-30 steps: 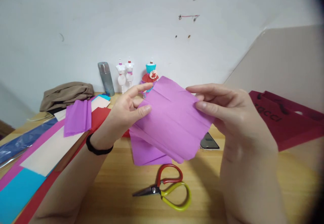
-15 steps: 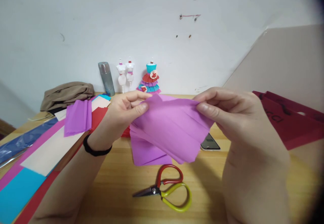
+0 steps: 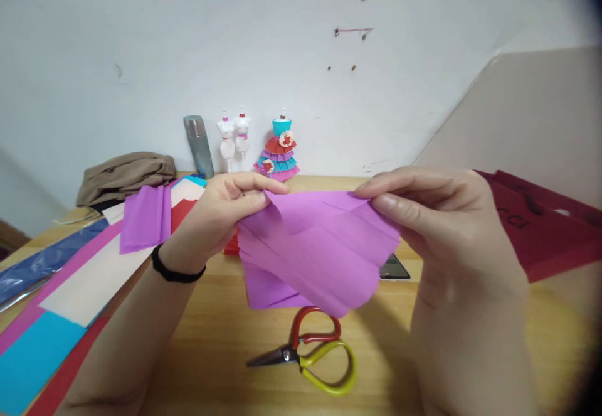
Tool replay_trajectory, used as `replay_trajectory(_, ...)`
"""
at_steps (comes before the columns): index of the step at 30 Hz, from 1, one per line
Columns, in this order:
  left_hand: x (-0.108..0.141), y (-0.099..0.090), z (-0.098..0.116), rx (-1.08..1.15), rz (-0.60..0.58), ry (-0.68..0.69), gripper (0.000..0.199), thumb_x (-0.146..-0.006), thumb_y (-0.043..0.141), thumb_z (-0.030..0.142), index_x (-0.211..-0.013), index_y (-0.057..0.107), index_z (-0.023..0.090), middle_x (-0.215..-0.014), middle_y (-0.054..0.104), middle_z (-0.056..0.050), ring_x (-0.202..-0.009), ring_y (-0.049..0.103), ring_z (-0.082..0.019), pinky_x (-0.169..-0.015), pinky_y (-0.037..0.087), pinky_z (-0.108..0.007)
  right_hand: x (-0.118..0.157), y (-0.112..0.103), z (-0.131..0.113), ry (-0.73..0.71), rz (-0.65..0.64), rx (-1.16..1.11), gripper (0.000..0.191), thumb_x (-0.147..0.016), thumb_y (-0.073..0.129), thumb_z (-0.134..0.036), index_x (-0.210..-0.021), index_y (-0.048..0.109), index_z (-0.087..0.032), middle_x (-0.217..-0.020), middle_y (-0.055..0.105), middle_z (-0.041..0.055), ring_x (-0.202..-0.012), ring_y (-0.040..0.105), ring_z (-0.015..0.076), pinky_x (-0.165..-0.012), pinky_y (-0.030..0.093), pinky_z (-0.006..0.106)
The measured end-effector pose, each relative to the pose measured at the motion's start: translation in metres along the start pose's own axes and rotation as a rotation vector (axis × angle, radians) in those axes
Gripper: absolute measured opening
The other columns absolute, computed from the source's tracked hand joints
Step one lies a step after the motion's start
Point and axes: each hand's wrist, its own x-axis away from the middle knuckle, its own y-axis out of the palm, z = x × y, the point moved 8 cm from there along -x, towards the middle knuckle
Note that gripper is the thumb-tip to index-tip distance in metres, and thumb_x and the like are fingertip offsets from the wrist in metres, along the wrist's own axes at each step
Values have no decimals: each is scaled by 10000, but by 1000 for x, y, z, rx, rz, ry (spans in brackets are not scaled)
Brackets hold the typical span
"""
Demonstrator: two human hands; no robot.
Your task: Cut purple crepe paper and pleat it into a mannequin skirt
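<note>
A thin purple sheet of crepe paper [image 3: 320, 246] with creases and a wavy lower edge is stretched between my two hands above the table. My left hand [image 3: 235, 206] pinches its upper left corner between thumb and fingers. At the upper right, my right hand [image 3: 423, 209] pinches the same sheet with thumb and forefinger. Behind and below it, more purple paper [image 3: 268, 287] lies on the table, partly hidden. Scissors [image 3: 301, 356] with one red and one yellow handle rest on the wood in front of me, blades pointing left.
Paper strips in several colours [image 3: 89, 278] and a folded purple piece [image 3: 147, 218] lie left. Along the wall stand a flask [image 3: 199, 146], two white mini mannequins [image 3: 227, 140] and one in a ruffled paper dress [image 3: 281, 146]. A phone [image 3: 395, 268] and red bag [image 3: 545, 234] are right.
Both hands have lowered the purple sheet a little, and its top edge is straighter. Its lower edge now hangs over the red scissor handle in view. The scissors have not moved.
</note>
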Motion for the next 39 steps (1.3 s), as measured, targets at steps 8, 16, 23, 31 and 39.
replay_trajectory(8, -13, -6, -13, 128, -51, -9, 277, -785, 686, 387, -855, 789, 140, -807, 743, -84, -748, 666, -176, -689, 533, -273, -10, 12, 15, 82, -1, 86, 102, -723, 817, -323, -670, 761, -256, -608, 696, -2, -546, 599, 125, -497, 491, 243)
replay_trajectory(16, -16, -11, -21, -35, 107, 56, 330, -712, 802, 257, -1019, 724, 164, -794, 725, -21, -654, 637, -105, -625, 499, -210, -18, 17, 31, 137, -55, 45, 269, -715, 807, -311, -981, 768, -297, -742, 712, -3, -624, 629, 146, -559, 529, 275)
replay_trajectory(23, -16, -13, -16, 14, 86, 58, 341, -709, 802, 238, -1038, 729, 184, -821, 725, -7, -667, 640, -89, -637, 505, -199, -25, 24, 45, 178, -137, 52, 37, -689, 767, -247, -675, 732, -246, -655, 688, -6, -590, 602, 142, -555, 513, 274)
replay_trajectory(31, -14, -11, -11, -213, 97, 15, 356, -681, 803, 252, -1021, 748, 165, -909, 745, -51, -648, 594, -94, -588, 456, -209, -26, 1, 51, 161, 85, -27, 130, -682, 736, -202, -781, 766, -280, -669, 682, -14, -561, 564, 131, -527, 491, 276)
replay_trajectory(39, -14, -12, -12, -271, 118, 28, 358, -686, 791, 244, -1034, 746, 170, -954, 754, -55, -652, 575, -85, -594, 442, -203, -28, 2, 56, 218, 68, -156, 108, -627, 785, -252, -733, 784, -275, -655, 693, -2, -568, 567, 138, -548, 485, 287)
